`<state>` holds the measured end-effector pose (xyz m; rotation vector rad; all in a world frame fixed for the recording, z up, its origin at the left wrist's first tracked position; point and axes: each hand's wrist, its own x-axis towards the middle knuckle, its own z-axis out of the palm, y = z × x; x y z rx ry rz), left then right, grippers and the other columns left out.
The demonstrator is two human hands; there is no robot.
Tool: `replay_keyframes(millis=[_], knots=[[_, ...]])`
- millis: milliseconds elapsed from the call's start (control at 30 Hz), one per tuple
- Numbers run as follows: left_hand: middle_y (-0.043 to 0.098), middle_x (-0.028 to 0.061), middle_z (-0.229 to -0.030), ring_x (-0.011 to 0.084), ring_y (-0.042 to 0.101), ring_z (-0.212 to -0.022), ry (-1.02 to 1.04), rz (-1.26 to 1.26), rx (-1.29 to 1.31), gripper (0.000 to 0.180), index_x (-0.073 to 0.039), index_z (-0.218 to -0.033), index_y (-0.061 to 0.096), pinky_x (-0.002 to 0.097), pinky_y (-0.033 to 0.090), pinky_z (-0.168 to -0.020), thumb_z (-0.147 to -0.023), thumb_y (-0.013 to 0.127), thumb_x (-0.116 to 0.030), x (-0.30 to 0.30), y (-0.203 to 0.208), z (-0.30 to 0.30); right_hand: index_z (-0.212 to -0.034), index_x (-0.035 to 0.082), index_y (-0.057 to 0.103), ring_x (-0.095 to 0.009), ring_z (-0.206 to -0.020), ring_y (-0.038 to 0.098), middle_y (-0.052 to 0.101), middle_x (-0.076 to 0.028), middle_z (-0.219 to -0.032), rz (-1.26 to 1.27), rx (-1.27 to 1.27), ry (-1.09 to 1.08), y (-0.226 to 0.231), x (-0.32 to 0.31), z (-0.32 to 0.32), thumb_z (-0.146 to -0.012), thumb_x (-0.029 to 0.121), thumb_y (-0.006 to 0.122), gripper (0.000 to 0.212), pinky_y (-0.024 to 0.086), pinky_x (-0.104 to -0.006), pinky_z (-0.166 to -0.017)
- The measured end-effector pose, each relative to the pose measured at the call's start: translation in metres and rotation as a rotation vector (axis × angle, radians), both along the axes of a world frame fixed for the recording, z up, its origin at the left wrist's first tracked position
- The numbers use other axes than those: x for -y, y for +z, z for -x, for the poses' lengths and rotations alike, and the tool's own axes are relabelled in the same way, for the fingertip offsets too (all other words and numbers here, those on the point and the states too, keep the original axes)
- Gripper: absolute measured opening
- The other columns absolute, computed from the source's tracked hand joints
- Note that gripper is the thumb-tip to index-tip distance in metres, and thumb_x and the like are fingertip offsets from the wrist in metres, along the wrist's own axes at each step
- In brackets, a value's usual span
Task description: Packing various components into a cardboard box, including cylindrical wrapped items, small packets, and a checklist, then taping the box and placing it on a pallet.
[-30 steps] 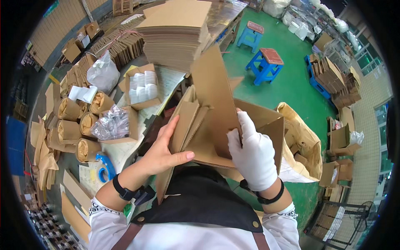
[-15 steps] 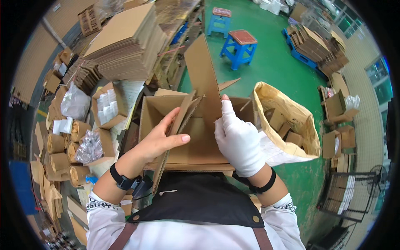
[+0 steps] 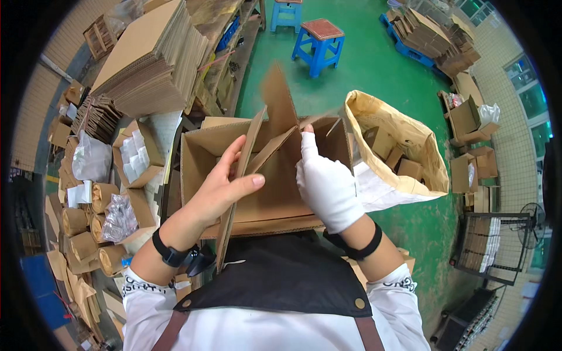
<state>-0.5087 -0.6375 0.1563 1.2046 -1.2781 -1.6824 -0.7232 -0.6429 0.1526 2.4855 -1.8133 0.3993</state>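
An open cardboard box (image 3: 193, 158) stands before my apron, with several cardboard panels crossing inside and above it. My bare left hand (image 3: 219, 187) clasps a long slanted panel (image 3: 254, 131), fingers on its left side and thumb on its right. My right hand (image 3: 328, 187), in a white glove with a bare fingertip showing, grips the joined panels near the box's right side. From there a tall upright panel (image 3: 281, 96) rises, its top blurred by motion. Another panel (image 3: 274, 146) slants between the two hands. Some of the right hand's fingers are hidden.
A yellowish sack (image 3: 436, 158) holding cardboard pieces stands right of the box. At left are a small carton of white packets (image 3: 134, 155), a clear bag of parts (image 3: 120, 217) and stacked cardboard sheets (image 3: 146, 58). A blue stool (image 3: 319, 50) stands on the green floor (image 3: 363, 64) beyond.
The view has shifted slightly. The upright panel has tipped and come lower, and the slanted panels by my left hand have spread apart. Both hands keep their grip.
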Motion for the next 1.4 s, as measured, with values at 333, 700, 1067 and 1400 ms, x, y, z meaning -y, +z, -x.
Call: replay_keyframes(millis=[333, 700, 1067, 1400], knots=[[0.053, 0.0064, -0.118, 0.0188, 0.055, -0.106, 0.212, -0.458, 0.046, 0.062, -0.010, -0.127, 0.044, 0.0371, 0.048, -0.089, -0.085, 0.063, -0.052, 0.029, -0.064, -0.034, -0.147, -0.006, 0.013, -0.035, -0.050, 0.061, 0.061, -0.018, -0.057, -0.522, 0.016, 0.076, 0.005, -0.038, 0.021, -0.083, 0.010, 0.053, 0.077, 0.051, -0.0475, -0.052], [0.058, 0.0319, -0.116, 0.0430, 0.057, -0.110, -0.009, 0.083, 0.788, 0.046, 0.010, -0.121, 0.041, 0.0402, 0.046, -0.092, -0.085, 0.048, -0.018, 0.085, -0.184, -0.039, -0.146, -0.011, 0.005, -0.039, -0.082, 0.066, 0.066, -0.028, -0.091, -0.960, -0.143, 0.027, -0.092, 0.028, -0.013, -0.086, 0.011, 0.048, 0.077, 0.051, -0.0454, -0.077], [0.052, 0.0187, -0.129, 0.0305, 0.054, -0.116, 0.073, 0.207, 0.786, 0.057, -0.003, -0.135, 0.043, 0.0385, 0.044, -0.098, -0.091, 0.062, -0.033, 0.002, 0.001, -0.096, -0.130, -0.001, 0.047, -0.032, -0.080, 0.068, 0.068, -0.017, -0.088, -0.277, 0.345, -0.403, -0.012, 0.014, 0.090, -0.082, 0.026, 0.066, 0.059, 0.054, -0.0391, -0.073], [0.063, 0.0301, -0.084, 0.0477, 0.060, -0.083, 0.219, 0.240, 1.142, 0.038, 0.000, -0.123, 0.049, 0.0547, 0.047, -0.077, -0.089, 0.052, -0.016, -0.022, -0.063, -0.133, -0.127, -0.003, 0.049, -0.032, -0.094, 0.060, 0.061, -0.022, -0.105, -0.499, 0.724, -0.129, -0.104, -0.005, 0.129, -0.085, 0.003, 0.052, 0.043, 0.048, -0.0390, -0.083]])
